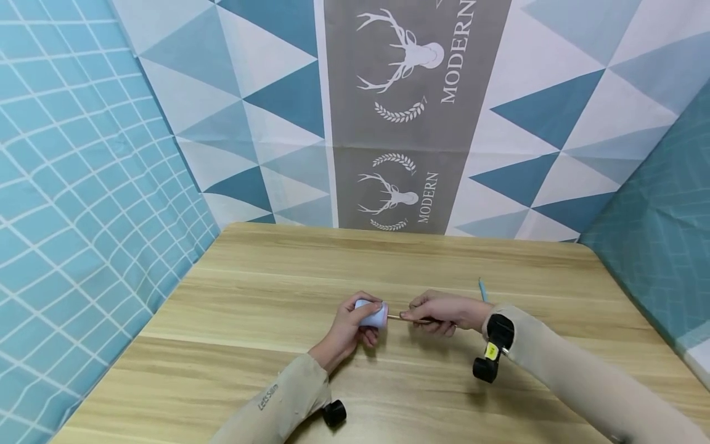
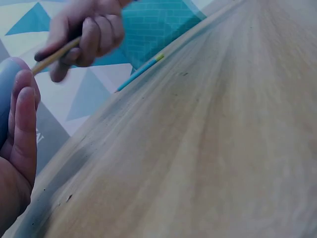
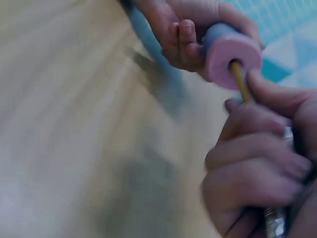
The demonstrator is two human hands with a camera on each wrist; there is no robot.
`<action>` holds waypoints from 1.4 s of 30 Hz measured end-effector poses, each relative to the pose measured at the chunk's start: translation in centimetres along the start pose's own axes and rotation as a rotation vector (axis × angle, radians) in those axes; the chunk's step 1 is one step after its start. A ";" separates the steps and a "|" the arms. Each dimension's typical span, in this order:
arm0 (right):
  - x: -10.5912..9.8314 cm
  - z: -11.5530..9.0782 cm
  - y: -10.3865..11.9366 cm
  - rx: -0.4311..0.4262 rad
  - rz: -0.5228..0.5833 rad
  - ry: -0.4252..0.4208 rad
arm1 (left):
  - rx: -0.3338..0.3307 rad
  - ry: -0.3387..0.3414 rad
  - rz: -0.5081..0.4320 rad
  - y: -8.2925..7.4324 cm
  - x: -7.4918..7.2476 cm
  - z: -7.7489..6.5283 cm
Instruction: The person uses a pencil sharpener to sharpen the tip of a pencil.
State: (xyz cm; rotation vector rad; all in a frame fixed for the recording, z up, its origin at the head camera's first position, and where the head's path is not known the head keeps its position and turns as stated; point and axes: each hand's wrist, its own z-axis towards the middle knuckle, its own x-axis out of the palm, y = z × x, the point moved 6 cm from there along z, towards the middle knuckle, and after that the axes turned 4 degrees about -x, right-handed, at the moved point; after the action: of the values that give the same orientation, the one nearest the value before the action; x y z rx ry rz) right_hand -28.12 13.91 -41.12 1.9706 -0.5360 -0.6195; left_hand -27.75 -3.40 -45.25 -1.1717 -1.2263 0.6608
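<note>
My left hand [image 1: 345, 325] grips a pencil sharpener [image 1: 370, 313] with a pale blue body and a pink end, held above the table. In the right wrist view, the pink end face [image 3: 223, 62] has a round hole at its middle. A yellow-brown pencil [image 3: 240, 82] enters that hole, its tip hidden inside. Thumb and fingers of my right hand [image 1: 440, 310] pinch the pencil near the sharpener. A dark and silvery part shows below the curled right fingers; what it is I cannot tell.
On the wooden table [image 1: 266, 277] lies a light blue pencil [image 1: 482, 290], just beyond the right wrist and partly hidden by it. Patterned cloth hangs behind the table's back edge and on both sides. Black cameras [image 1: 487, 369] jut from the sleeved wrists.
</note>
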 end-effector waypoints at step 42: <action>0.4 -0.7 1.1 -0.063 0.077 -0.020 | -0.003 0.003 -0.060 -0.2 -0.3 -0.1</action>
State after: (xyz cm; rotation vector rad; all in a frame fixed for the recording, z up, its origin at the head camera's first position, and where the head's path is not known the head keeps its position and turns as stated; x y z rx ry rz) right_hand -27.51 13.65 -39.91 1.8772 -0.5945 -0.6014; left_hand -27.80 -3.80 -45.15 -1.1339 -1.2552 0.6124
